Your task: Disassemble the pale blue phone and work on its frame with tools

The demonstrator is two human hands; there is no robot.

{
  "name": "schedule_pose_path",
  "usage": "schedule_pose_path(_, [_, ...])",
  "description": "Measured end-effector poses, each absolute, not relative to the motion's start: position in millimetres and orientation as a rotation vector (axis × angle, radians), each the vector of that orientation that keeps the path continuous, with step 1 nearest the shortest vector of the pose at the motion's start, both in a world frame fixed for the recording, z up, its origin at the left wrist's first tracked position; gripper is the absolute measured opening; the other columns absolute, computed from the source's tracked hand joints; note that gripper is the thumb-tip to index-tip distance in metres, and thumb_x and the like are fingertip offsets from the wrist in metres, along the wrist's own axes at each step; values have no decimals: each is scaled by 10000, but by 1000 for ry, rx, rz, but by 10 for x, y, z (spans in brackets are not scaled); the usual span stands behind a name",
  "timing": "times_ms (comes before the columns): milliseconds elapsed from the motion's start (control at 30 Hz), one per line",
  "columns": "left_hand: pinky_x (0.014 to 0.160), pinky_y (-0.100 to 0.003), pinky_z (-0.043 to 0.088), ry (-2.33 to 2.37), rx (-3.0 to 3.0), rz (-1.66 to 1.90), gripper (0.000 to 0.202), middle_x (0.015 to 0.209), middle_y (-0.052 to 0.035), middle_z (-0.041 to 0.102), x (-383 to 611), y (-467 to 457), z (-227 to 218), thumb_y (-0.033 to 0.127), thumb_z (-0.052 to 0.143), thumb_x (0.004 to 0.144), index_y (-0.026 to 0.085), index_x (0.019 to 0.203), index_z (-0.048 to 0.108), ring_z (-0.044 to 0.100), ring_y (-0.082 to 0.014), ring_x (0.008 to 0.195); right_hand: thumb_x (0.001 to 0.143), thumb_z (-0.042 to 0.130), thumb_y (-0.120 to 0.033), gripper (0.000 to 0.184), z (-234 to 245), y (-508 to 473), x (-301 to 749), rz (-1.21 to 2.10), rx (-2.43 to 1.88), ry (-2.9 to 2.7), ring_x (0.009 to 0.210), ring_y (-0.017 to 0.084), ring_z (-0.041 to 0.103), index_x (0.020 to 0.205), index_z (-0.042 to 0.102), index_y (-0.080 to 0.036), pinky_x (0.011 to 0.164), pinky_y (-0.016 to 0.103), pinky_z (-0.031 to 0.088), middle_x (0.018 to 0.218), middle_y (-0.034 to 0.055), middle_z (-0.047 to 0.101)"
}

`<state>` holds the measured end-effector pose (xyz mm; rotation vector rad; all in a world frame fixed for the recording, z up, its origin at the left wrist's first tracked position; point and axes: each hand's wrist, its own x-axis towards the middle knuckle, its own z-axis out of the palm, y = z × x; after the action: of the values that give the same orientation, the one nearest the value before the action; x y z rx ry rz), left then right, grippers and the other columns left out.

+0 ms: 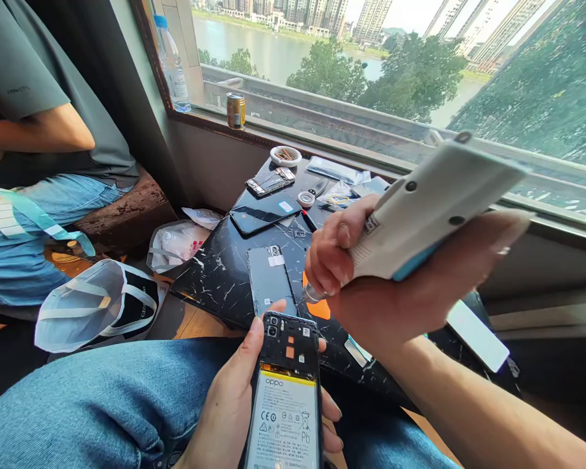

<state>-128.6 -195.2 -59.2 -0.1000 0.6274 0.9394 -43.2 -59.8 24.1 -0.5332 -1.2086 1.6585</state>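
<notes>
My left hand (pixel 232 391) is wrapped round an opened OPPO smartphone (pixel 288 417) above my lap, its white battery and black upper cover facing up, its lower end cut off by the picture's edge. My right hand (pixel 395 309) grips a white and blue electric screwdriver (pixel 444 195), its metal tip (pixel 313 296) pointing down and left, above and apart from the phone. Just beyond the phone, a dark phone back cover (pixel 269 280) lies on the black marbled table (pixel 219 270). An orange piece (pixel 322 309) is partly hidden behind the screwdriver tip.
Further back lie a black phone (pixel 264 216), a phone with exposed internals (pixel 268 184), a small round container (pixel 306 198) and an ashtray (pixel 274 156). A white phone (pixel 478 335) is at right. Bags (pixel 85 326) stand left, near a seated person (pixel 43 111).
</notes>
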Motion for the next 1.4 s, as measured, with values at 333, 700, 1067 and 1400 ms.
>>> schedule_pose_path(333, [551,-242,525,702,-60,908,862,824,-199,763,-1262,-1882,-559,703,198,965,35,1039,738,733,-206,634,752,554,-841,592,-151,-588,-527,1701,-397,-1147,401,134,349,689,604,-255,362,269,294,499,-38,409])
schedule_pose_path(700, [526,-264,511,934,-183,892,883,762,-198,755,-1283,-1769,-429,689,193,967,4,930,749,723,-231,589,712,645,-803,555,13,-545,-471,1692,-436,-1134,400,138,366,642,583,-256,382,289,300,474,-43,419])
schedule_pose_path(1067, [618,-280,525,865,-138,879,896,831,-197,765,-1310,-1791,-467,713,201,959,13,919,758,721,-224,657,750,611,-811,574,269,-664,-436,1754,-448,-1220,403,147,383,615,524,-260,399,304,335,462,-51,388])
schedule_pose_path(1400, [574,-236,498,841,-121,798,1003,726,-191,730,-1294,-1827,-483,762,169,920,-39,875,770,693,-195,609,699,573,-881,621,189,-667,-482,1738,-398,-1210,383,134,347,631,537,-265,359,292,320,464,-53,388])
